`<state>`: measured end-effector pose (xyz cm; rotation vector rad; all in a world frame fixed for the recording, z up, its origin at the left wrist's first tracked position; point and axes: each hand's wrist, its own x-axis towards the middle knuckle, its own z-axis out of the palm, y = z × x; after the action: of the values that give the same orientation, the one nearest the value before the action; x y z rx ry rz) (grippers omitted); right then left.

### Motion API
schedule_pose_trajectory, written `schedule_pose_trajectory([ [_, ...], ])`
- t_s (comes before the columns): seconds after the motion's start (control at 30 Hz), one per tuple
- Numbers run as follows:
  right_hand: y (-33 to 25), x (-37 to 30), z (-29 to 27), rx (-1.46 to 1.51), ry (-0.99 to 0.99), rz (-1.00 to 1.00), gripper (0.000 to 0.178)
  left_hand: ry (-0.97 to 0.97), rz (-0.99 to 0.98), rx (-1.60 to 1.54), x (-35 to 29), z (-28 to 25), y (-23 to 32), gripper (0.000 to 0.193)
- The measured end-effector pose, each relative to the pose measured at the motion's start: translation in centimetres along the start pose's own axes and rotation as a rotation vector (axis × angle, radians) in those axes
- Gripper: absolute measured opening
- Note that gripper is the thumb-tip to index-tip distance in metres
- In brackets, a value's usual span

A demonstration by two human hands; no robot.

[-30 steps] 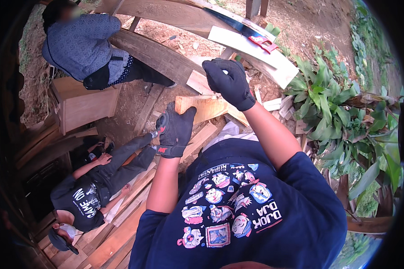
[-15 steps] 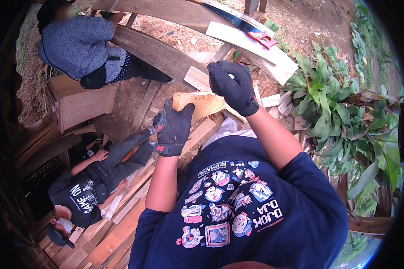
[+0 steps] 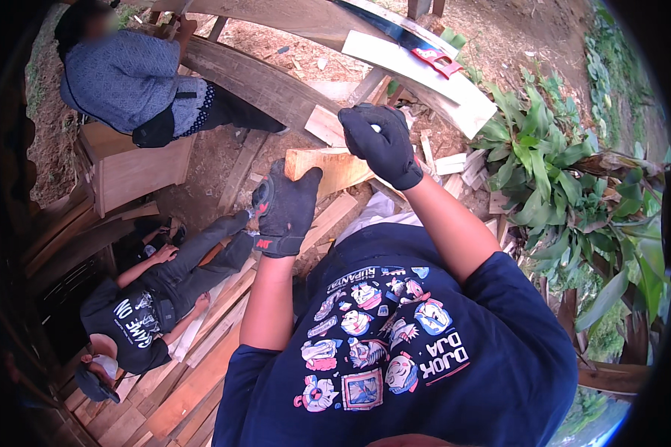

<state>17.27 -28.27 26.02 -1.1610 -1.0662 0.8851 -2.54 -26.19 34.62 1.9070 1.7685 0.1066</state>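
Note:
A pale wooden block [image 3: 328,171] lies between my two hands, its cut end toward my left hand. My left hand [image 3: 285,208], in a black glove, grips the near left end of this block with the thumb over its edge. Above its right end, my right hand [image 3: 382,145], also gloved in black, is closed in a fist. A small light tip pokes out of the fist, but the rest of that object is hidden by the fingers. The fist covers part of the block's far end.
A handsaw with a red handle [image 3: 436,62] lies on a white board [image 3: 402,68] on the bench. One person [image 3: 127,82] sits at upper left beside a wooden box [image 3: 138,164]; another [image 3: 138,320] sits at lower left on planks [image 3: 183,398]. Leafy plants [image 3: 544,156] grow at right.
My right fist has shifted slightly left over the block. The block and my left hand have moved only a little. The person at upper left has shifted an arm.

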Motion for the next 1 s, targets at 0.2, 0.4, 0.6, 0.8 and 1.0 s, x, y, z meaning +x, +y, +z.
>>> schedule_pose_trajectory([
  [0.2, 3.3, -0.8, 0.2, -0.042, 0.022, 0.015, 0.031, -0.008, -0.006, 0.0, 0.0, -0.8, 0.5, 0.043],
  [0.4, 2.3, -0.2, -0.4, -0.02, -0.065, 0.046, 0.022, 0.004, -0.024, 0.001, 0.0, -0.5, -0.1, 0.046],
  [0.6, 3.6, -0.2, -0.3, 0.009, 0.016, -0.091, 0.016, 0.007, -0.066, 0.035, 0.4, -0.9, 0.4, 0.047],
  [0.8, 4.2, 0.0, -0.5, -0.066, 0.007, -0.109, 0.018, -0.018, -0.073, 0.044, 0.5, -0.9, 0.9, 0.043],
  [1.0, 1.8, 1.6, -0.3, 0.011, -0.048, -0.013, 0.021, 0.022, 0.009, 0.008, -0.6, -0.7, 1.8, 0.041],
])
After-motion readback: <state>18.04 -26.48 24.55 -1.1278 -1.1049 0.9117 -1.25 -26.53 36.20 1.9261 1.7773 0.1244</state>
